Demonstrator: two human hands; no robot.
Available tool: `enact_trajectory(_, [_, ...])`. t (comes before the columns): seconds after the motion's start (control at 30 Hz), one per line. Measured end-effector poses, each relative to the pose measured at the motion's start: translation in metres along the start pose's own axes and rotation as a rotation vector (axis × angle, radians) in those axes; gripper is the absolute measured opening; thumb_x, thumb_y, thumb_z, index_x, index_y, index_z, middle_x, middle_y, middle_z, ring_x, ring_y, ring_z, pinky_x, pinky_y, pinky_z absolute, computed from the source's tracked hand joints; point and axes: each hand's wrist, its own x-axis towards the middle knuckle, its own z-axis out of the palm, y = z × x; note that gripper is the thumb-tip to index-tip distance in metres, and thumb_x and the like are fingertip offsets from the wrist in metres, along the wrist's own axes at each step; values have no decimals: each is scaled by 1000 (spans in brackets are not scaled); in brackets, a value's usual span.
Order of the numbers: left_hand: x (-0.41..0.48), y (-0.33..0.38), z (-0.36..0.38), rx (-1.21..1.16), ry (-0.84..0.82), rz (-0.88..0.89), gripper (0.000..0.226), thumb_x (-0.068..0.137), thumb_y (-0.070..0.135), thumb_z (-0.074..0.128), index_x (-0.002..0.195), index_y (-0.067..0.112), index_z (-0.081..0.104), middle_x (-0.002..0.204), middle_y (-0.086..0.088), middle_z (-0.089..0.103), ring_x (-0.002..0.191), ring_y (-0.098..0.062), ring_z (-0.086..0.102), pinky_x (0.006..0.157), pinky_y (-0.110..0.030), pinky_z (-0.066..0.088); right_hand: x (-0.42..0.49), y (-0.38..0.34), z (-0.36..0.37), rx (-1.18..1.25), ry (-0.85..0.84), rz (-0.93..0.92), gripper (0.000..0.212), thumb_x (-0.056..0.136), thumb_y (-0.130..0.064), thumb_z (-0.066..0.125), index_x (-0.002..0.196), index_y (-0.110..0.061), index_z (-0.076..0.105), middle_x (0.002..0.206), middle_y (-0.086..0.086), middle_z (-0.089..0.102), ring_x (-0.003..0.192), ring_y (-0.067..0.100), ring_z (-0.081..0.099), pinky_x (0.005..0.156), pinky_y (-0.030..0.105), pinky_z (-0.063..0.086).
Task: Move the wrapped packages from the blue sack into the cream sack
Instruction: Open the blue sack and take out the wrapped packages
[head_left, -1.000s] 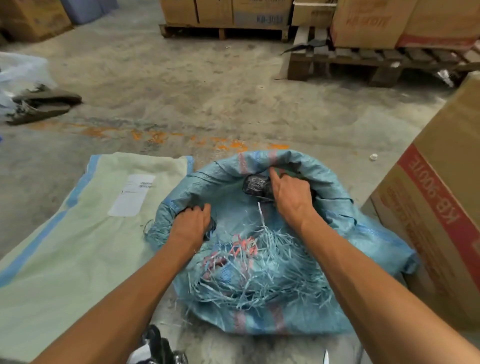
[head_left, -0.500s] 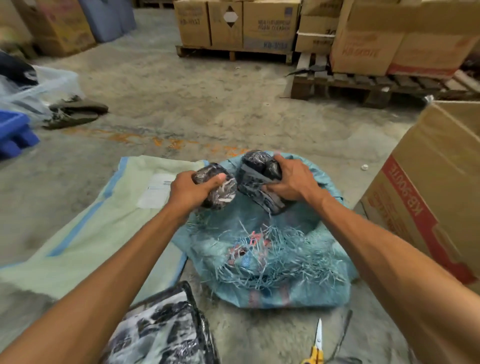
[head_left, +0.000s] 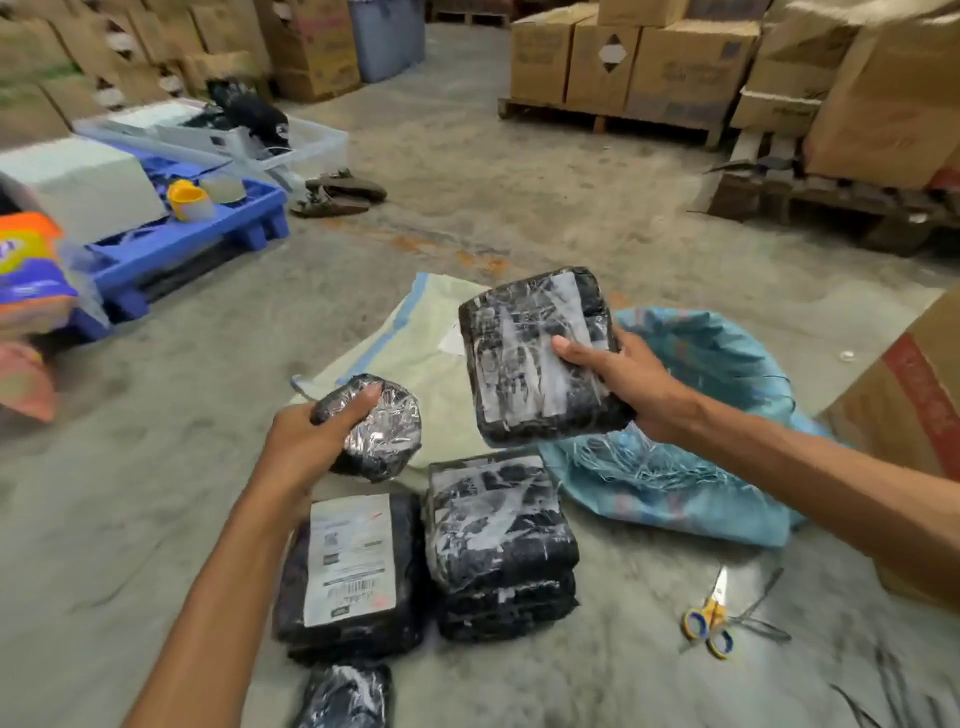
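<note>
Concrete warehouse floor (head_left: 545, 208) stretches ahead, ringed with stacked cardboard boxes (head_left: 639, 57) on pallets. Half a second ago both hands were just lifting packages out of the blue sack's mouth; now they are raised clear of it and swung left. The left hand (head_left: 306, 441) grips a small rounded wrapped package (head_left: 382, 431), thumb curled over its top. The right hand (head_left: 628, 379) clasps a larger flat wrapped package (head_left: 530, 353) by its right edge, held tilted above the floor. The blue sack (head_left: 701, 441) sits slumped at right, its frayed edge facing the camera. The cream sack (head_left: 415, 343) lies flat behind both packages. More wrapped packages (head_left: 498, 540) are stacked on the floor below, and scissors (head_left: 711, 618) lie at right.
</note>
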Motion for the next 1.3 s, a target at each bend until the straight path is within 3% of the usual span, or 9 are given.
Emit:
enact_trajectory(0.13, [-29, -56, -36, 130, -43, -129, 80, 57, 72, 80, 82, -3, 65, 78, -21, 71, 73, -31, 69, 75, -41, 57, -23, 27, 38, 49, -51, 176, 75, 66, -42, 90, 129, -16, 60, 113, 5, 75, 103, 27, 72, 91, 51, 57])
enact_trajectory(0.33, [-75, -136, -57, 501, -289, -233, 52, 71, 61, 76, 67, 15, 53, 73, 7, 61, 78, -12, 61, 65, -25, 41, -43, 68, 61, 16, -77, 313, 100, 47, -58, 95, 131, -19, 59, 117, 5, 73, 106, 28, 71, 97, 52, 54])
enact_trajectory(0.63, [-110, -223, -83, 341, -298, -444, 70, 58, 73, 71, 98, 17, 58, 120, 3, 59, 117, -17, 53, 104, -42, 44, -57, 77, 62, 35, -187, 342, 41, 87, -34, 74, 118, -8, 68, 98, 7, 78, 87, 24, 76, 73, 33, 60])
enact_trajectory(0.73, [-103, -218, -81, 407, -300, -480, 62, 64, 67, 71, 92, 16, 52, 96, 0, 59, 89, -19, 61, 73, -34, 55, -61, 68, 68, -191, -162, 289, 22, 93, -44, 64, 92, -21, 66, 77, -7, 75, 69, 14, 72, 58, 19, 51])
enact_trajectory(0.83, [-95, -201, -85, 620, -396, -564, 66, 67, 74, 67, 86, 14, 47, 72, -6, 58, 57, -19, 58, 50, -23, 48, -57, 64, 63, -788, -215, 158, 61, 89, -79, 35, 73, -25, 59, 84, 5, 71, 75, 23, 64, 68, 28, 46])
enact_trajectory(0.93, [-89, -173, -81, 783, -521, -684, 76, 65, 79, 64, 98, 12, 52, 91, -12, 67, 65, -20, 62, 59, -27, 53, -45, 70, 51, -1229, -333, 136, 108, 72, -98, 4, 106, -17, 67, 109, 20, 69, 94, 32, 65, 89, 41, 50])
enact_trajectory(1.07, [-65, -109, -67, 1098, -543, -574, 66, 84, 60, 64, 128, 11, 55, 95, -7, 65, 71, -17, 60, 71, -30, 49, -19, 52, 32, -1499, -287, 27, 118, 68, -97, -9, 86, -10, 67, 81, 12, 70, 70, 24, 66, 58, 28, 42])
enact_trajectory(1.2, [-34, -19, -38, 1347, -357, -306, 52, 82, 62, 65, 84, 11, 60, 77, -4, 59, 81, -25, 60, 84, -36, 51, 25, 31, -22, -1577, -13, -100, 80, 95, -74, 20, 103, -8, 66, 86, 17, 69, 78, 33, 67, 61, 36, 48])
enact_trajectory(1.3, [-25, 54, 22, 1340, -309, 89, 57, 86, 69, 55, 86, 12, 63, 88, -6, 65, 79, -23, 59, 77, -36, 49, 49, 24, -77, -1611, 95, -105, 52, 98, -42, 30, 120, -5, 59, 104, 28, 68, 91, 42, 67, 70, 44, 52])
